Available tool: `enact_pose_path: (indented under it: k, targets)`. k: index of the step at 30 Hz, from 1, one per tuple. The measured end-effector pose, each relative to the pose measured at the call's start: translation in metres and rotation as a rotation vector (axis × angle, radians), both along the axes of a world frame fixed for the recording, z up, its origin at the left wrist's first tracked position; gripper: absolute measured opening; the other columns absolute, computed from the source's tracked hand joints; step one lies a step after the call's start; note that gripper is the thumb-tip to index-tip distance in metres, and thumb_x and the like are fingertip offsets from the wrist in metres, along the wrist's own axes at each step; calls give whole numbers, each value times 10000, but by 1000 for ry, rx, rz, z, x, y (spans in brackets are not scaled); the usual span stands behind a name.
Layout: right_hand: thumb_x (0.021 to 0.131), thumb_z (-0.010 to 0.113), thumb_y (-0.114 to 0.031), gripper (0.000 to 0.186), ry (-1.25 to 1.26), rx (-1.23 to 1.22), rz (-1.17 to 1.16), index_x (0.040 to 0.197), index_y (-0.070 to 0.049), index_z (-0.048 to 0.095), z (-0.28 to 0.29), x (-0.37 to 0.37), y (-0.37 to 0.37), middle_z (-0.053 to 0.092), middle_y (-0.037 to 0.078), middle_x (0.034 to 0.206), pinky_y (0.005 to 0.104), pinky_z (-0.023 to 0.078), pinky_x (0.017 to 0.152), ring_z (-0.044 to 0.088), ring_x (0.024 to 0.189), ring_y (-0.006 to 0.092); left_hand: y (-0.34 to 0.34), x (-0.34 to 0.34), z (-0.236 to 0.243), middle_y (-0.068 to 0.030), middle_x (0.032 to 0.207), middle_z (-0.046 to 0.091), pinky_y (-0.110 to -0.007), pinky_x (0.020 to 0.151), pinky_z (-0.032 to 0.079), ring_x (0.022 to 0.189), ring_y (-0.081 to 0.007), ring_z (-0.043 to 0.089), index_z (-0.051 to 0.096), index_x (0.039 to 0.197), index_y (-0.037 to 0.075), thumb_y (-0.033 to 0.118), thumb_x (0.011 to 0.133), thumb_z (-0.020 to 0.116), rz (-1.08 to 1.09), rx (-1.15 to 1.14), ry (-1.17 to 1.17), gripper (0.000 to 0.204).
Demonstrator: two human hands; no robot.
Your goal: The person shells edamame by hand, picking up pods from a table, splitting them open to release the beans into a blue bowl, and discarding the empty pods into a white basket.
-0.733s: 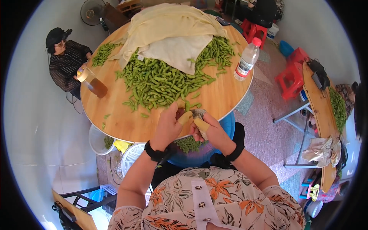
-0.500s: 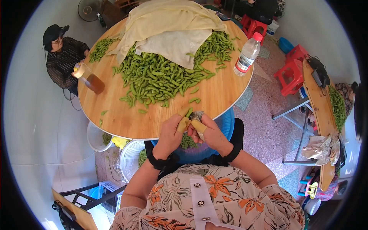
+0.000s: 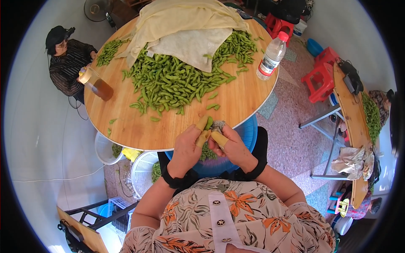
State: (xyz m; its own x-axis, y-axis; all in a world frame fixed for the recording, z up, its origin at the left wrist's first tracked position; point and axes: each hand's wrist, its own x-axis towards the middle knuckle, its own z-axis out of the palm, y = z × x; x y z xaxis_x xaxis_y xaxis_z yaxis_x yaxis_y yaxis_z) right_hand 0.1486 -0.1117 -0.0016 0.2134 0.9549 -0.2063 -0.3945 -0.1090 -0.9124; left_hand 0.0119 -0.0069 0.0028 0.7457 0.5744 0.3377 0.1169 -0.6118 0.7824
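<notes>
My left hand [image 3: 188, 143] is closed, pinching a green soybean pod [image 3: 209, 122] between fingers wearing tan finger cots. Close against it is my right hand [image 3: 234, 146], its fingers curled and a tan cot on the thumb. Something grey and rough-textured [image 3: 218, 125] shows at the right fingertips; whether it is worn or held is unclear. Below both hands, a blue basin [image 3: 252, 134] holds green beans [image 3: 207, 153]. Ahead on the round wooden table [image 3: 130, 126] lies a large heap of green soybean pods [image 3: 168, 84], partly under a cream cloth [image 3: 185, 19].
A pitcher of brown liquid [image 3: 100, 87] stands at the table's left, a clear bottle [image 3: 270, 61] at its right. White baskets [image 3: 141, 173] sit below left. Another person [image 3: 65, 61] is at the far left. Red stools [image 3: 319, 82] and a side table [image 3: 352, 126] stand right.
The pod has come a little further up between my left fingers. Both hands stay together over the basin; the view has shifted slightly.
</notes>
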Motion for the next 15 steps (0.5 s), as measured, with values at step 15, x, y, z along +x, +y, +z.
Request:
enact_pose_path:
  k: [15]
  targets:
    - [968,486,-171,78,542,-165,229,1007,-107,510,-19,15,8,531,8,659,214,247,352,371,398,73,-3,-10,-28,-37,768,584,-208,482,362,549,-103,482,593,1226,43,145,946,566,-97,-1220,-159,300]
